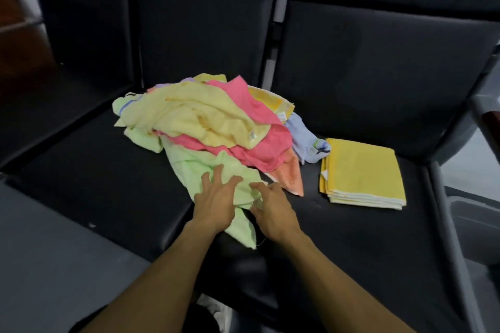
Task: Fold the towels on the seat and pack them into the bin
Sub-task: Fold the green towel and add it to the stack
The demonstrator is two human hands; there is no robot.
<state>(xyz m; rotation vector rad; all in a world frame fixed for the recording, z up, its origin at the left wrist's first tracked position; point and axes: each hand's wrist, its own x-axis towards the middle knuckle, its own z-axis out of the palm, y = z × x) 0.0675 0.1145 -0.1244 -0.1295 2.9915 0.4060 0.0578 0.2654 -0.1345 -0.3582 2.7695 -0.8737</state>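
Observation:
A loose heap of towels lies on the black seat (108, 184): a pale yellow towel (194, 116) on top, a pink towel (270, 143) under it, a blue one (303, 140) at the right. A light green towel (205, 167) trails from the heap toward the seat's front edge. My left hand (216, 200) rests on this green towel with fingers spread. My right hand (273, 205) touches the towel's right edge, fingers bent on the cloth. A folded yellow towel (362, 173) lies flat to the right of the heap.
Black backrests (203, 21) rise behind the seats, with a metal strip (276, 35) between them. A grey bin's rim (476, 213) shows at the right edge. Grey floor (54, 265) lies at the lower left.

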